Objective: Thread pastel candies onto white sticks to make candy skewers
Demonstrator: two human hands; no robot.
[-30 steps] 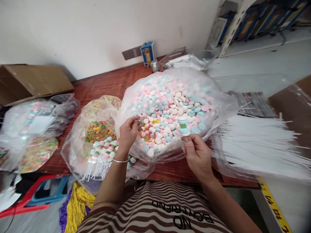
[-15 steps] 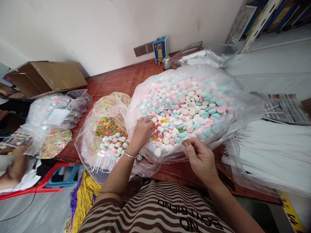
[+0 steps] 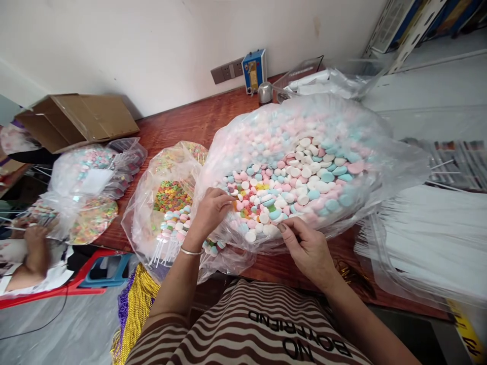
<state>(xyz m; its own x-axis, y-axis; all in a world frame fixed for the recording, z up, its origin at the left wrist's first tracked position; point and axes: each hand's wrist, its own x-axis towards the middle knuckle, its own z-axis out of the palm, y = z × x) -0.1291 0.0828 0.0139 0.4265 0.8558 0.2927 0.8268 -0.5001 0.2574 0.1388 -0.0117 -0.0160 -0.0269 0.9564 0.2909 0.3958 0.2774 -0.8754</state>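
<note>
Blue-green layered piece [image 3: 274,215] pinched in right hand [image 3: 306,251], over open clear bag [image 3: 403,157] of pink, white, blue discs [image 3: 304,172]. Left hand [image 3: 211,210] fingers bunched at bag's left, contents can't tell; left forearm partly blocks white-stick lollipops [image 3: 177,225].

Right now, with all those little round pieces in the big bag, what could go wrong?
The stack at the right hand's fingertips might slip and get lost among the loose pieces, since the colours match.

The bag sits open near the table's front edge, so a tug on its thin plastic could spill some.

The white sticks poke out toward the right arm, so a bump might scatter them.
</note>
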